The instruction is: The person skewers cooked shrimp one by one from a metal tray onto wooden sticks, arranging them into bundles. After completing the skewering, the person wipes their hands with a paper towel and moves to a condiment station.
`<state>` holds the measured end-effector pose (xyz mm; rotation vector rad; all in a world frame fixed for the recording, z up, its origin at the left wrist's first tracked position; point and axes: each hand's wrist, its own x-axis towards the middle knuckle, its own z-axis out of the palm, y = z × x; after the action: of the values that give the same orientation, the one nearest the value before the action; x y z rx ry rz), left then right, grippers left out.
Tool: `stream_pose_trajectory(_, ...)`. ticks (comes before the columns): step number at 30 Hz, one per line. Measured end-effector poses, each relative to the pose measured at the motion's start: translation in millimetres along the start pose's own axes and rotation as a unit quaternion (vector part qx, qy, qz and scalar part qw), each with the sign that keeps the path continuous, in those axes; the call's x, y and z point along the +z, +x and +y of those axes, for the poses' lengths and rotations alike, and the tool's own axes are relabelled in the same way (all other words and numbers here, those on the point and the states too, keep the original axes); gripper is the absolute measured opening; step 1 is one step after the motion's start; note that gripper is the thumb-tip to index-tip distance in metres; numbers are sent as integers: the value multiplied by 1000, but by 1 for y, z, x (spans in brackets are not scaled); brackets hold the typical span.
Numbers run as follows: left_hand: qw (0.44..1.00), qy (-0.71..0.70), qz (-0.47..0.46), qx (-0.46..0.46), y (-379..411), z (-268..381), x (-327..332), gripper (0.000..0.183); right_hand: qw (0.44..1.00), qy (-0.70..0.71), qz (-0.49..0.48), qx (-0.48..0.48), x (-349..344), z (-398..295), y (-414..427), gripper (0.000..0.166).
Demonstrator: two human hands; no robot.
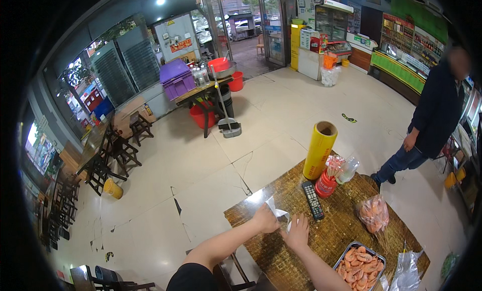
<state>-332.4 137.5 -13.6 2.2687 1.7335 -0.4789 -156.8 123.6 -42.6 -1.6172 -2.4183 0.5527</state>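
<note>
Above the near left part of the wooden table (271,249), my left hand (266,218) is closed on a piece of white tissue paper (277,211). Close to its right, my right hand (297,231) rests over a round white thing, perhaps a tissue roll, mostly hidden by the fingers. A black remote control (313,200) lies just beyond the right hand. Behind it stand a yellow roll of film (320,149) and a red container (325,185) with wrapped sticks. A metal tray of cooked shrimp (361,266) sits at the near right, below a plastic bag of skewered shrimp (374,213).
A clear plastic bottle (348,169) leans near the red container. Clear plastic bags (406,270) lie at the table's right corner. A person (437,110) in dark clothes stands beyond the table's right side. A dustpan (229,128) stands on the floor by the far side table (203,93).
</note>
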Motion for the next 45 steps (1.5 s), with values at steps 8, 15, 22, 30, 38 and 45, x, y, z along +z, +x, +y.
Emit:
stream_pose_trajectory(8,975,184,39,119,-40,-27,45,39,997,-55,15,-47,18,19,-3,78)
stream_pose_trajectory(15,974,-13,163,155,-70,-58,50,32,996,-62,-19,-66,24,29,3,79)
stream_pose_trajectory(22,994,-92,-16,62,-85,-37,27,27,995,-66,-37,-68,19,29,2,78)
stream_pose_trajectory(30,996,-45,-29,66,-93,-67,55,22,990,-60,-96,-81,6,25,5,79)
stream_pose_trajectory(38,939,-281,-1,-196,-174,-126,29,47,987,-116,-61,-91,-3,12,2,88)
stream_pose_trajectory(45,797,-597,-82,27,-163,-2,15,42,887,397,-104,-212,-66,-80,-56,62)
